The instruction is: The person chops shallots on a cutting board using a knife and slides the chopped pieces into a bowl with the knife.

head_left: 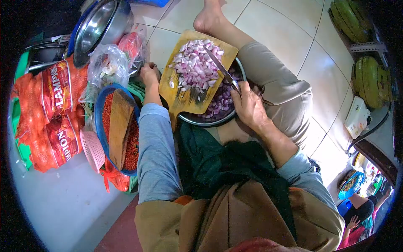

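My right hand (250, 105) grips the handle of a kitchen knife (222, 68), whose blade lies over the chopped shallots (196, 65) on a yellow wooden cutting board (181, 101). The board rests across a metal basin (210, 123) between my legs, hiding part of it. More chopped purple shallots (221, 104) fill the basin. To the left of the board is my left hand (150, 74), close to a clear plastic bag (108, 65). Its fingers are bent down and mostly hidden, so I cannot see whether they hold anything.
Left of me, a blue-rimmed basin (100, 97) holds chopped red chillies under a wooden piece (120, 130). Beside it are a pink strainer (91, 149), orange net sacks (49, 113) and metal bowls (98, 27). Green gas cylinders (371, 82) stand right; another person (357, 227) is lower right.
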A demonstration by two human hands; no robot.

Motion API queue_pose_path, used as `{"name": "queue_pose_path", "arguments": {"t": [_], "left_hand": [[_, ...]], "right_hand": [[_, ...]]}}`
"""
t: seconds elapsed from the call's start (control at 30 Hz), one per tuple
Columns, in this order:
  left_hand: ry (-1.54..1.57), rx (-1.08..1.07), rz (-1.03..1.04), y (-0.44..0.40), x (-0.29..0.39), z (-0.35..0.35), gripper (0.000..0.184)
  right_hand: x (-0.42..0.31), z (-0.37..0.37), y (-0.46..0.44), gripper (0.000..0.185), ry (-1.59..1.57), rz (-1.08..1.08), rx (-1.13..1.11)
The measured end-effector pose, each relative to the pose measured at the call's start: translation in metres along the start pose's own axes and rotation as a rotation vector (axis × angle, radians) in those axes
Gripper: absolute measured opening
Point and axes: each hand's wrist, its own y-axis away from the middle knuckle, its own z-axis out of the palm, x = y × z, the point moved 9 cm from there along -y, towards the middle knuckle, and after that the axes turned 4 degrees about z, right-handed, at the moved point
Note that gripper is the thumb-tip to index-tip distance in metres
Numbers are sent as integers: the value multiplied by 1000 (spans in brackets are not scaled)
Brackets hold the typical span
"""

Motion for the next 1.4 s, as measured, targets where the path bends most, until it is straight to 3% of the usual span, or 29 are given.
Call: {"name": "queue_pose_path", "arguments": {"t": [0.17,0.27,0.5,0.6,0.73,0.8,0.83,0.93,1.03,1.13,1.27,1.4], "left_hand": [[-120,-88,80,1,11,0,25],[-122,-115,-57,8,12,-6,27],[504,218,-74,1,10,-35,20],[809,181,-43,10,36,-45,19],[848,-43,187,54,123,-80,17],[833,-120,255,83,163,-95,17],[647,-161,283,93,177,-101,17],[695,-282,365,109,188,-90,20],[563,-128,496,114,182,-111,21],[398,-64,285,120,139,-119,26],[302,-100,228,133,96,-94,29],[190,-42,252,137,111,-82,27]], "right_hand": [[1,2,-2,23,-46,106,-58],[0,2,-3,24,-79,89,-41],[-6,-9,-4,26,-122,80,26],[-8,-10,-5,25,-170,106,13],[-7,-10,-5,25,-191,117,6],[-9,-11,-3,26,-192,124,8],[-10,-12,-2,26,-192,127,8],[-5,-7,-2,27,-204,86,12],[-3,-6,0,27,-179,65,21],[-7,-10,5,28,-183,21,50],[-8,-11,6,28,-204,-12,59],[-7,-13,8,31,-195,-34,42]]}}
